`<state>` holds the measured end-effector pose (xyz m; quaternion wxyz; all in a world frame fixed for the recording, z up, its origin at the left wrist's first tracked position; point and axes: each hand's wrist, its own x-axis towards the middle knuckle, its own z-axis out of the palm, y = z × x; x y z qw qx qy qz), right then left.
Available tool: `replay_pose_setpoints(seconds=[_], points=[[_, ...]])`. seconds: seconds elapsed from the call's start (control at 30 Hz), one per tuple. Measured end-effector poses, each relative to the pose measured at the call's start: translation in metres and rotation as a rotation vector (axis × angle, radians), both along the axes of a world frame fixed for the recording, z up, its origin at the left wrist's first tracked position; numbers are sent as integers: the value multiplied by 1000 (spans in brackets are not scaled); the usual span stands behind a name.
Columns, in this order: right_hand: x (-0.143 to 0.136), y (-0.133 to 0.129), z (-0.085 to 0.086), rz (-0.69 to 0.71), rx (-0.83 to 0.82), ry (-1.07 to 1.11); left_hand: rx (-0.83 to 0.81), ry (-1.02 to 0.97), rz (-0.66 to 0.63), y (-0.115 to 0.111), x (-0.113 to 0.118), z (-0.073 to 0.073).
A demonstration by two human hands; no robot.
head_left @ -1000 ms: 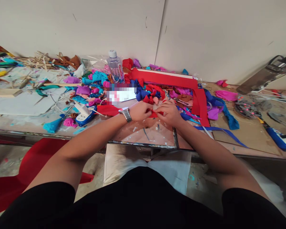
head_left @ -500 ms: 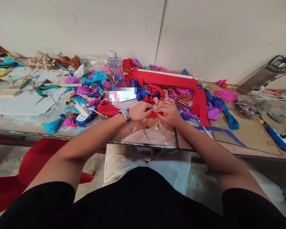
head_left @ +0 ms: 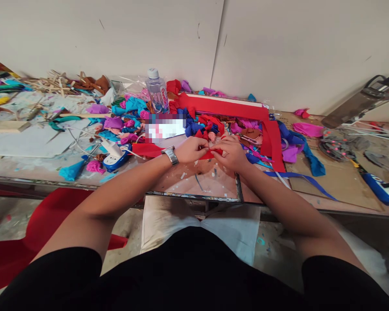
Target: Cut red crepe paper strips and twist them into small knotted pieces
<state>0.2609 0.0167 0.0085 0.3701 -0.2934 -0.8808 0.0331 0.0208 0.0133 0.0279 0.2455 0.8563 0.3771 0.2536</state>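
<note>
Angling both forearms (head_left: 139,182) inward over the table (head_left: 176,185), holding the left hand (head_left: 192,150) and right hand (head_left: 230,152) nearly touching, pinching a red strip (head_left: 208,156) between curled fingers before heaped scraps (head_left: 134,105).

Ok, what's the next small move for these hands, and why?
Probably ease the left hand and right hand slightly apart: they nearly meet at the red strip, and I can't make out what, if anything, is pinched between them.

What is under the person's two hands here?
Red material shows between and just below the left hand and right hand. What the hands cover is hidden, including whether this material joins the red piece left of the watch.
</note>
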Motion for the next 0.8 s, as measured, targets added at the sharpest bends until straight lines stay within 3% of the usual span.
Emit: replay_pose_setpoints(seconds=[0.43, 0.8], points=[[-1, -1, 2, -16, 54, 22, 21, -37, 3, -1, 2, 1], [-1, -2, 0, -58, -11, 3, 35, -57, -2, 0, 1, 1]])
